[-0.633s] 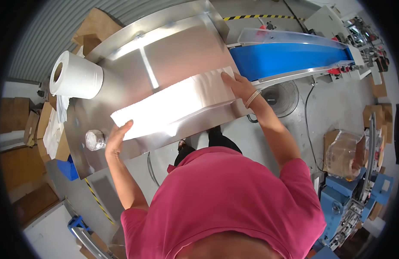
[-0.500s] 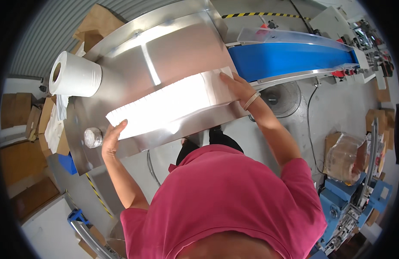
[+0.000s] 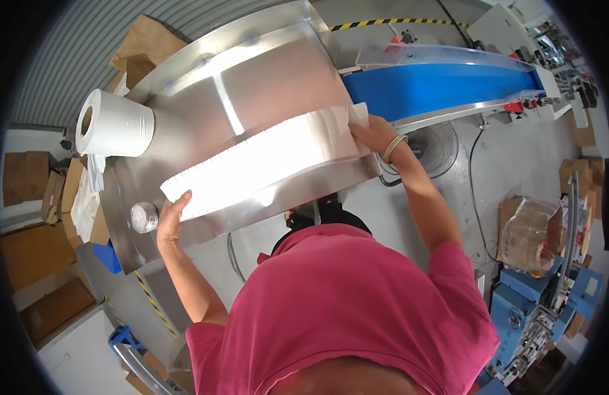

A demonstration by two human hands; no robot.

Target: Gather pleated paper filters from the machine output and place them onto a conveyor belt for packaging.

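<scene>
A long row of folded white paper sheets (image 3: pixel 265 158), packed on edge like napkins or tissues, lies slantwise on the steel table (image 3: pixel 179 125). Around its left end is my left hand (image 3: pixel 171 225), thumb on top and the other fingers partly hidden. My right hand (image 3: pixel 375 135) grips the right end, where a few sheets (image 3: pixel 358 114) stand slightly apart from the rest of the row. Just left of my left hand sits a small roll wrapped in clear film (image 3: pixel 144 217).
A big white roll (image 3: pixel 123 125) lies at the table's left. Beyond its right edge runs a blue conveyor belt (image 3: pixel 443 89) with a clear guard. Below that is a floor fan (image 3: pixel 433 150). Cardboard boxes (image 3: pixel 36 260) stand at left, blue machinery (image 3: pixel 515 316) at lower right.
My right hand has shifted slightly right and down, and the end sheets have parted from the row. My left hand keeps its place at the left end.
</scene>
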